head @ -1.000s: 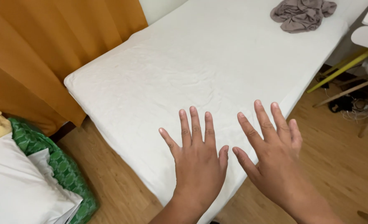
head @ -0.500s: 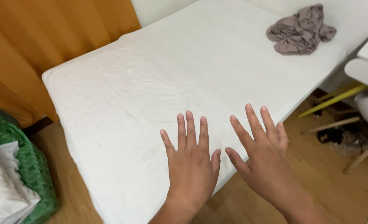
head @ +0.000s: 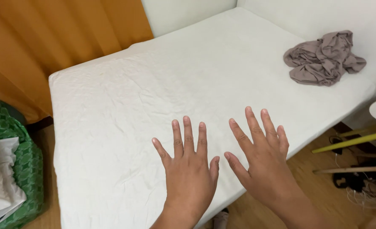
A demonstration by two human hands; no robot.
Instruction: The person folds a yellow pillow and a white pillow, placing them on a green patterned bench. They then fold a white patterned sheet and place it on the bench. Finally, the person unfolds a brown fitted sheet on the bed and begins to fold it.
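Observation:
My left hand (head: pixel 189 171) and my right hand (head: pixel 262 157) are held side by side, palms down, fingers spread, over the near edge of a bed with a white sheet (head: pixel 124 106). Neither hand holds anything. A crumpled grey-brown cloth (head: pixel 322 59) lies on the bed's far right part, well away from both hands. Whether the palms touch the sheet I cannot tell.
An orange curtain (head: pixel 56 46) hangs at the left behind the bed. A green patterned bag (head: pixel 20 169) with white fabric sits on the wooden floor at the left. At the right stand a white chair with a yellow leg (head: pixel 353 142) and cables on the floor (head: pixel 364 186).
The view has swung right and moved closer, so the bed fills more of the frame and the grey cloth sits lower right. Both hands keep the same spread pose.

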